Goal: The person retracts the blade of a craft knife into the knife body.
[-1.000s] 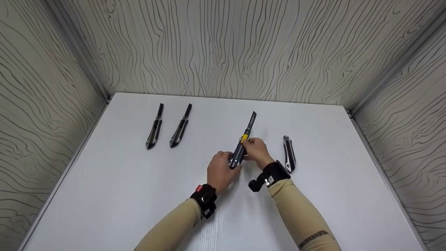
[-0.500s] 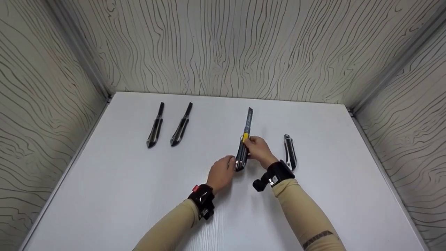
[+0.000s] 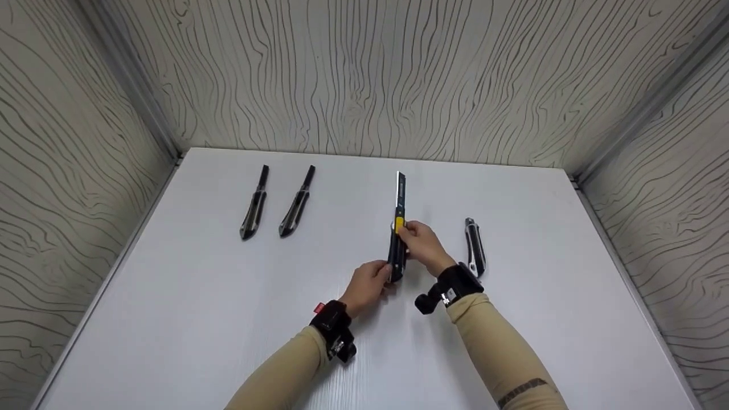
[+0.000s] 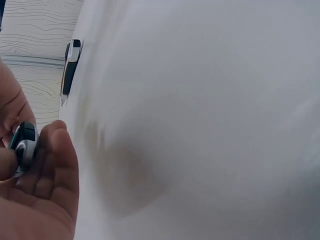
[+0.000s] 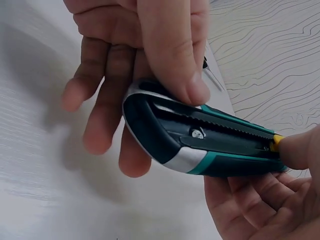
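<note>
In the head view a utility knife (image 3: 397, 253) is held over the table, its long blade (image 3: 401, 191) extended and pointing away from me. My right hand (image 3: 424, 247) grips its dark green handle, thumb at the yellow slider (image 5: 276, 142). My left hand (image 3: 366, 286) pinches the rear end of the handle; the right wrist view shows that thumb (image 5: 192, 90) on top and other fingers (image 5: 95, 135) extended loosely below. The left wrist view catches the handle's silver and green butt (image 4: 26, 145) between the fingers.
Two more utility knives (image 3: 254, 213) (image 3: 295, 213) lie side by side at the left with blades out. Another utility knife (image 3: 475, 247) lies to the right near my right wrist, no blade showing. Patterned wall panels (image 3: 364, 80) enclose the white table (image 3: 199, 319) on three sides.
The held knife has swung from leaning right to pointing nearly straight away, its blade tip moving left. My left hand has shifted its fingers at the handle's rear end. The other knives stay put.
</note>
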`<state>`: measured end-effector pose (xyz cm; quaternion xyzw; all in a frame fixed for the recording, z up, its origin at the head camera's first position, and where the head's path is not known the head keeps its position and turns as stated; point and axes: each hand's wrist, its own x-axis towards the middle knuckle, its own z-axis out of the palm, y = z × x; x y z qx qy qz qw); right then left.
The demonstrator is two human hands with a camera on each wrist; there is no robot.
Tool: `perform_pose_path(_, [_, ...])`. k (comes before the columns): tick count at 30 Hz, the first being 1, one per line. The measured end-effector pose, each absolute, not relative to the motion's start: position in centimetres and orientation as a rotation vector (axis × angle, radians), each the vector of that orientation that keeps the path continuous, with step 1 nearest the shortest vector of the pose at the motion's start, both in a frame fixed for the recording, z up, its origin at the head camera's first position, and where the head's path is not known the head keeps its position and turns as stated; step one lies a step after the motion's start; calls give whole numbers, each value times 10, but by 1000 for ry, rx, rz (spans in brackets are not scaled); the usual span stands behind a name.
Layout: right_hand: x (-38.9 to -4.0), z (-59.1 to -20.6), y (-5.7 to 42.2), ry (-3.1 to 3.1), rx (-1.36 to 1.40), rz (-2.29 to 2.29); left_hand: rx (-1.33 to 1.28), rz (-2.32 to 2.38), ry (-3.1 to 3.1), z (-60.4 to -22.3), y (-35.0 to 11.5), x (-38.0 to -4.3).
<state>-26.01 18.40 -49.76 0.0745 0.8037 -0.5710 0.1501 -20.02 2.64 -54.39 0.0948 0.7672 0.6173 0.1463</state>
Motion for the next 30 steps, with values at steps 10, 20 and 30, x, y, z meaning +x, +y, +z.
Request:
perform_pose_path(10, [-260,-497,183,2262,228,-1691,216,1898,2050,-545,26,-196])
perform_pose_path(20, [-261,-492,182,2274,364,-1726,227,1879,2088,-545,35,-190])
perform_pose_path(30, [-260,-494,181,2193,392,-1770,244,1902,2107,-539,39,-184])
